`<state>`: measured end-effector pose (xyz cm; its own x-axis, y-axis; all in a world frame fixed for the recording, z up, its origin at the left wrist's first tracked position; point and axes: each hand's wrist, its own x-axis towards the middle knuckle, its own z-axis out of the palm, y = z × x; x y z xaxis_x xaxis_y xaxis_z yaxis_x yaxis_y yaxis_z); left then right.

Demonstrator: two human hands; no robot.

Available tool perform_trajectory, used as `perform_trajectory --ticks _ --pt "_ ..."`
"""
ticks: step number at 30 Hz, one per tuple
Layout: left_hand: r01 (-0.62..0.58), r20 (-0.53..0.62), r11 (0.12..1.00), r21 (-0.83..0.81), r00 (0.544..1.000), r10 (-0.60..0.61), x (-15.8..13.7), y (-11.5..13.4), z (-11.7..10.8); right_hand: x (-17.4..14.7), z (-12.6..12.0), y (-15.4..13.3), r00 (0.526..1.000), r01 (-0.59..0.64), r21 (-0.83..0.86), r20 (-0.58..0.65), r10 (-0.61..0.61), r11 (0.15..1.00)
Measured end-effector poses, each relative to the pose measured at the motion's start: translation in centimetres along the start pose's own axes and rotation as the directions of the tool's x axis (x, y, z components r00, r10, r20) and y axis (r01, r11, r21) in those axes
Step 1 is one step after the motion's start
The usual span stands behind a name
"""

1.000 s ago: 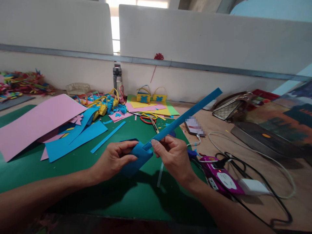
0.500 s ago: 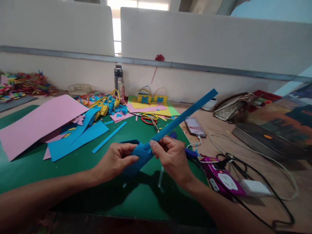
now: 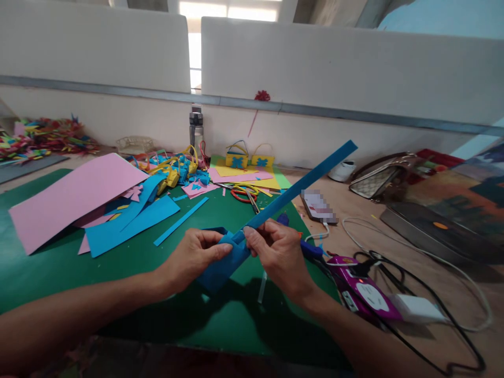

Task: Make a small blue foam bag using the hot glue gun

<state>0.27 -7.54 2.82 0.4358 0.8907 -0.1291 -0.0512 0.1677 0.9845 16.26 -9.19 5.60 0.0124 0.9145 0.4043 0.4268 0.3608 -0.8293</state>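
My left hand point(image 3: 197, 257) pinches a folded blue foam piece point(image 3: 222, 268), shaped like a small bag or pouch, above the green mat point(image 3: 134, 310). A long blue strip point(image 3: 303, 186) slants up to the right from the piece's upper edge. Near its lower end, my right hand point(image 3: 277, 254) grips that strip between thumb and fingers, where it meets the folded piece. The join itself is partly hidden by my fingertips. Behind my right hand lies a blue glue gun point(image 3: 311, 250), with a clear glue stick point(image 3: 262, 287) showing below the hand.
Pink sheets point(image 3: 79, 197), blue sheets point(image 3: 129, 226) and a loose blue strip point(image 3: 181, 221) lie left. Scissors point(image 3: 244, 195) and two small yellow bags point(image 3: 237, 160) are farther back. A phone point(image 3: 318, 206), purple power strip point(image 3: 364, 291) and cables occupy the right.
The whole view has shifted slightly, moving the scene a little to the right. My left thumb sits closer to the join; both hands keep their hold.
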Motion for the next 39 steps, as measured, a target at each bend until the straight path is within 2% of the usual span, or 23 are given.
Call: perform_trajectory --ticks 6,18,29,39 --pt "0.022 -0.01 0.999 -0.029 1.0 -0.023 0.1 -0.06 0.19 0.0 0.01 0.21 1.0 0.008 0.001 0.014 -0.008 1.0" --pt "0.032 0.008 0.999 -0.018 0.999 -0.032 0.05 -0.1 0.16 0.01 -0.41 0.21 0.998 0.065 -0.171 0.024 -0.062 0.983" --pt "0.015 0.023 1.0 0.013 1.0 -0.015 -0.09 -0.27 -0.14 -0.11 -0.51 0.34 0.999 0.017 -0.176 0.038 -0.01 0.984" --pt "0.018 0.026 1.0 0.023 0.999 -0.019 -0.16 -0.15 -0.09 -0.05 -0.63 0.06 0.999 0.029 -0.162 0.029 -0.025 0.986"
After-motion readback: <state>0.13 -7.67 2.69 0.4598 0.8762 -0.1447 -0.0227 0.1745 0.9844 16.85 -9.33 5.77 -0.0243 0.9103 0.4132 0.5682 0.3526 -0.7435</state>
